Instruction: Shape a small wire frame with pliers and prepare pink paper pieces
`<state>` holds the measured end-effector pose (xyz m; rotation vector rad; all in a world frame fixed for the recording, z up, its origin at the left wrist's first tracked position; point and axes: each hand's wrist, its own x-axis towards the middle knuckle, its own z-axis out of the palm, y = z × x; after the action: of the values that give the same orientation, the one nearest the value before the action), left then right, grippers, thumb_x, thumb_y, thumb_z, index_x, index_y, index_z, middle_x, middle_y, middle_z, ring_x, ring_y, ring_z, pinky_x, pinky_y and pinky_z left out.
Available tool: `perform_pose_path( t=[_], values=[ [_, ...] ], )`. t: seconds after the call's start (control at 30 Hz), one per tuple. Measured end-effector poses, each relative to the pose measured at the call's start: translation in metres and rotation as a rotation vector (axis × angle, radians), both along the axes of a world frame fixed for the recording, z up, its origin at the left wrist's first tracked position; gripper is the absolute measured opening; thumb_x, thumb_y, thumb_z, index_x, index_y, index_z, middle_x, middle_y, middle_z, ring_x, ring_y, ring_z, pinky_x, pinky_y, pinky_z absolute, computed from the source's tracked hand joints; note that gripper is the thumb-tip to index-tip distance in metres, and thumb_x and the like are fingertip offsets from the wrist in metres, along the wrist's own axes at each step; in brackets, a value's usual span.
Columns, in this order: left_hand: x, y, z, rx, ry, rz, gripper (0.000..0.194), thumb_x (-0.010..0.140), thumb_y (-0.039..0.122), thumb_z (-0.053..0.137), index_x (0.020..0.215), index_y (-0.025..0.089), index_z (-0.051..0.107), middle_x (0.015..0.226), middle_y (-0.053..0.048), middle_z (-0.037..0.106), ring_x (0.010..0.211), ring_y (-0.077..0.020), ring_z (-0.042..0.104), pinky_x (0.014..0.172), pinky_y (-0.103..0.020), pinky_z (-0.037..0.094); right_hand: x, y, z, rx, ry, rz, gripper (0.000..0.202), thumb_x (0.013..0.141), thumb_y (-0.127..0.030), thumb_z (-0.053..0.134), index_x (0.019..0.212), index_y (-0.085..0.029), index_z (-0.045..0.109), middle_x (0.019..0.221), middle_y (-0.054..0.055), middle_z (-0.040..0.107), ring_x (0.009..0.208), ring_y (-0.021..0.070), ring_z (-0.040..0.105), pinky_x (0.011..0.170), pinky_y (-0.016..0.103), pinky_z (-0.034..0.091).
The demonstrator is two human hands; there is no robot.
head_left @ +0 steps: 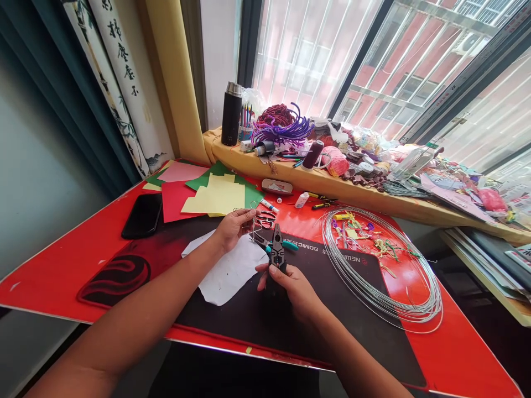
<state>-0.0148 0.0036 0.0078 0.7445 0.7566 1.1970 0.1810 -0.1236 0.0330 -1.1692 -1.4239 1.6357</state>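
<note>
My left hand (234, 228) pinches a thin piece of bent wire (256, 224) above the far edge of the white paper (232, 271). Pliers (277, 251) with dark jaws pointing away from me are gripped in my right hand (292, 287), over the black desk mat (244, 326). Their handles are mostly hidden by my fingers. Behind them lies another pair of pliers with teal handles (289, 245), partly covered. Scissors (266, 220) rest just beyond my left hand. A large coil of silvery wire (431, 304) lies on the right, apart from both hands.
On the red table (468, 354) are coloured paper sheets (219, 198), a black phone (142, 214), a small white bottle (302, 199) and ribbon scraps (352, 229). Along the windowsill stand a black thermos (231, 116), purple cords (282, 131) and pink yarn (334, 161).
</note>
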Motion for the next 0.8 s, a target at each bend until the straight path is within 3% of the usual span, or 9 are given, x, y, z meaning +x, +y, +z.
perform_pose_path(
  t=[0.17,0.27,0.4,0.6,0.8],
  values=[
    [-0.001,0.001,-0.001,0.015,-0.003,0.039,0.037,0.067,0.039,0.092,0.088,0.013,0.078,0.069,0.000,0.064,0.059,-0.0103,0.055,0.068,-0.029,0.052,0.000,0.012,0.001,0.222,-0.110,-0.084,0.046,0.093,-0.061,0.063,0.090,-0.019,0.081,0.088,0.008,0.074,0.088,0.0250,0.062,0.086,0.038,0.047],
    [-0.002,0.003,-0.002,0.014,0.007,0.055,0.038,0.067,0.041,0.091,0.091,0.013,0.079,0.070,-0.001,0.065,0.060,-0.0107,0.056,0.066,-0.028,0.050,-0.002,0.011,-0.004,0.274,-0.101,-0.132,0.041,0.092,-0.058,0.065,0.095,-0.020,0.080,0.087,0.007,0.074,0.091,0.0266,0.063,0.088,0.039,0.046],
    [-0.002,0.004,-0.003,0.011,0.024,0.066,0.039,0.067,0.042,0.091,0.091,0.014,0.079,0.068,-0.001,0.064,0.059,-0.0113,0.056,0.059,-0.026,0.044,-0.007,0.003,-0.014,0.204,-0.063,-0.118,0.042,0.089,-0.055,0.071,0.114,-0.021,0.075,0.080,0.004,0.072,0.077,0.0226,0.060,0.078,0.036,0.046],
    [-0.002,0.005,-0.002,0.049,0.052,0.106,0.039,0.065,0.044,0.091,0.087,0.015,0.079,0.068,-0.001,0.063,0.059,-0.0108,0.054,0.057,-0.026,0.040,-0.010,-0.001,-0.021,0.022,0.011,-0.087,0.047,0.088,-0.058,0.069,0.114,-0.018,0.068,0.076,0.003,0.071,0.050,0.0113,0.043,0.048,0.026,0.035],
    [-0.005,0.005,0.003,0.213,0.195,0.216,0.036,0.070,0.048,0.087,0.082,0.016,0.077,0.061,0.001,0.058,0.054,-0.0112,0.048,0.053,-0.027,0.035,-0.013,-0.002,-0.017,-0.102,0.009,0.068,0.047,0.091,-0.058,0.066,0.112,-0.016,0.063,0.085,0.006,0.076,0.044,0.0096,0.050,0.038,0.022,0.037]
  ],
)
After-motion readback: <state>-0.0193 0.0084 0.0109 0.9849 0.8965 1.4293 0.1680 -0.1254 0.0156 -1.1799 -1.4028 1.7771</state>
